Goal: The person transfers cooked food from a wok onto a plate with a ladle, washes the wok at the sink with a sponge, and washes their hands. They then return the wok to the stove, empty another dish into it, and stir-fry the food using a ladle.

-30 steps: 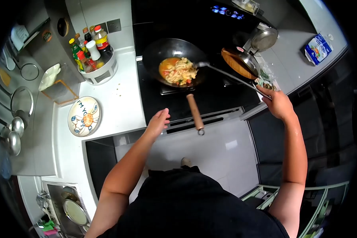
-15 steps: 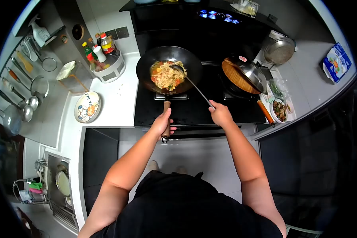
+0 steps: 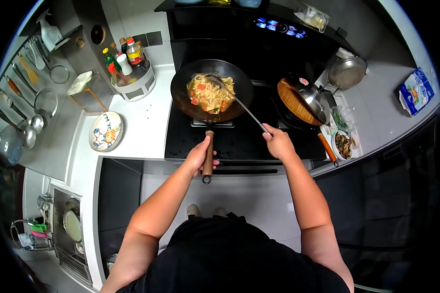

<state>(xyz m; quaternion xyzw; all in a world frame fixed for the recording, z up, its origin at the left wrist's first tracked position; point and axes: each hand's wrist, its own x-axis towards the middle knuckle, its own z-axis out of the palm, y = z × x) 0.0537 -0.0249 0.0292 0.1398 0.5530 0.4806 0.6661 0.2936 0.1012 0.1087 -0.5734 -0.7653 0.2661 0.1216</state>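
My left hand (image 3: pixel 198 157) is closed around the brown wooden handle of a dark wok (image 3: pixel 179 97) on the left burner. Inside the wok lies a heap of pale noodle-like strips with red pieces (image 3: pixel 209 96), perhaps tomato. A long metal ladle (image 3: pixel 249 114) is gripped near its end by my right hand (image 3: pixel 280 142). Its rounded head rests in the upper part of the food, partly hidden by it.
A second pan with a wooden lid (image 3: pixel 294 103) and a metal lid (image 3: pixel 314 100) stands on the right burner, its handle (image 3: pixel 327 148) jutting forward. Beside it sits a bowl of dark food (image 3: pixel 342 145). Left are a patterned plate (image 3: pixel 106 132) and a bottle rack (image 3: pixel 141 83).
The ladle's head has moved left and up within the wok, and the food has shifted, showing more red pieces. My left hand stays on the handle. The whole view has shifted slightly.
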